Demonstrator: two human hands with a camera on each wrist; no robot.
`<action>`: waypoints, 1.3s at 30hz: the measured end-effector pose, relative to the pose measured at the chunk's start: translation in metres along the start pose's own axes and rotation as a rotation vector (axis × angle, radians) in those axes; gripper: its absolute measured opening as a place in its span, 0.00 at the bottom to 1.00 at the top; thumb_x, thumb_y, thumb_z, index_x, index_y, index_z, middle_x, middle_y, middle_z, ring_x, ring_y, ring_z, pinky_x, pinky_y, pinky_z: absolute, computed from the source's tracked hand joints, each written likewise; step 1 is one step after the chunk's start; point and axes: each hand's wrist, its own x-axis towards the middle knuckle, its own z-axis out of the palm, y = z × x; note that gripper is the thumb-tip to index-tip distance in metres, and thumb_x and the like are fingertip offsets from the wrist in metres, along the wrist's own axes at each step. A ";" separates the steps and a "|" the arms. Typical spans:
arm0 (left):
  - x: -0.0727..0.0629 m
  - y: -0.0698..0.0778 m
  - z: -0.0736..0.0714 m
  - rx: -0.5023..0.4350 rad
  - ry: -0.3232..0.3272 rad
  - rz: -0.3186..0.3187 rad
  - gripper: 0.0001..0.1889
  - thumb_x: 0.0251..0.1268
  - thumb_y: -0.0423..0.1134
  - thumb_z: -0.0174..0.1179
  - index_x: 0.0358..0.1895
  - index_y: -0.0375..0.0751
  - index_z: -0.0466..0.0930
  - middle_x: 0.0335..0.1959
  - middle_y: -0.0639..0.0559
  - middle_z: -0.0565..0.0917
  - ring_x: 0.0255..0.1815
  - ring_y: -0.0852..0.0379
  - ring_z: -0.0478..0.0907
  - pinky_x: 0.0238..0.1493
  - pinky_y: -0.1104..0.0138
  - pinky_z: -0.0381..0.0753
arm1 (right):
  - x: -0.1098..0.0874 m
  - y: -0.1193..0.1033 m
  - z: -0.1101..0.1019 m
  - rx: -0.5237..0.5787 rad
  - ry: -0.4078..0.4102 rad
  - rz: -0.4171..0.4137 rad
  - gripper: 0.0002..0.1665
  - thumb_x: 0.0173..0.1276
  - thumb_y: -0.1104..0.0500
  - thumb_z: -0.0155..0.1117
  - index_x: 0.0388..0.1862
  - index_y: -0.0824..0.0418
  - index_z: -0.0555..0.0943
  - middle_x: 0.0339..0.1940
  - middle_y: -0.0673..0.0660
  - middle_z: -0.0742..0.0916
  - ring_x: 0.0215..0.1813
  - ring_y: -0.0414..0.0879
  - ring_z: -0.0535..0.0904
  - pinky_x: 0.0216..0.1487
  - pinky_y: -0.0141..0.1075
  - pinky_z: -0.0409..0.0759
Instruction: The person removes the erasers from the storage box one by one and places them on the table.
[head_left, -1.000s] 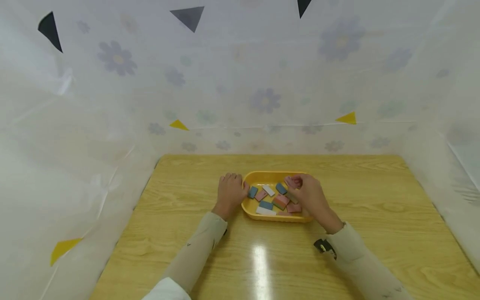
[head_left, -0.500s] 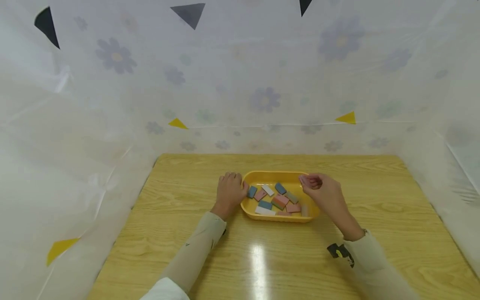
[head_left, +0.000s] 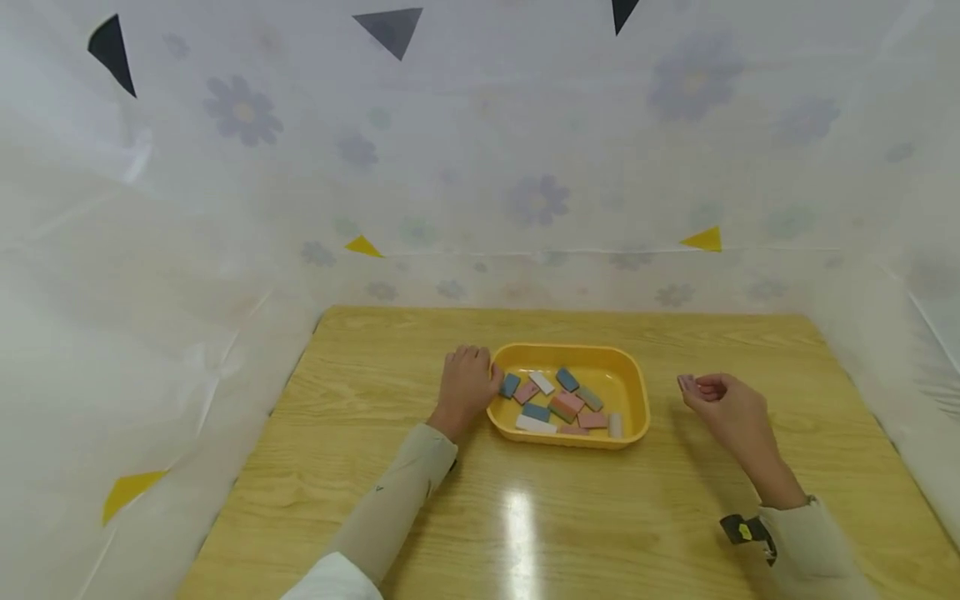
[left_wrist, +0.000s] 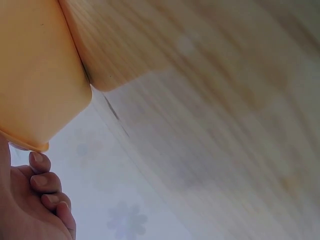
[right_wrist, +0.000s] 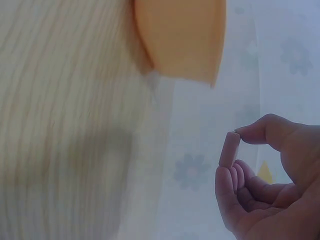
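In the head view my left hand grips the left end of a yellow oval tray, its thumb at the rim. The left wrist view shows the fingers curled beside that rim. To the right of the tray, my right hand holds a small pink block above the table. Thumb and fingertips pinch this block at its two ends in the right wrist view. Several more blocks lie in the tray, among them a blue block, a white block and a pink block.
A wood-grain table carries the tray. Pale flowered sheeting hangs behind it and along both sides. Inside the tray, a beige block stands near the right end.
My right hand has moved right, from over the tray to beyond its right end, with the pink block in its fingers. The left hand stays at the tray's left end.
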 end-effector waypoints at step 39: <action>-0.005 0.000 0.000 -0.053 -0.016 -0.017 0.11 0.64 0.44 0.45 0.23 0.48 0.63 0.20 0.55 0.64 0.25 0.56 0.61 0.32 0.63 0.57 | -0.018 0.092 -0.025 -0.150 -0.106 0.071 0.26 0.65 0.49 0.58 0.33 0.75 0.80 0.27 0.66 0.83 0.25 0.52 0.78 0.22 0.41 0.73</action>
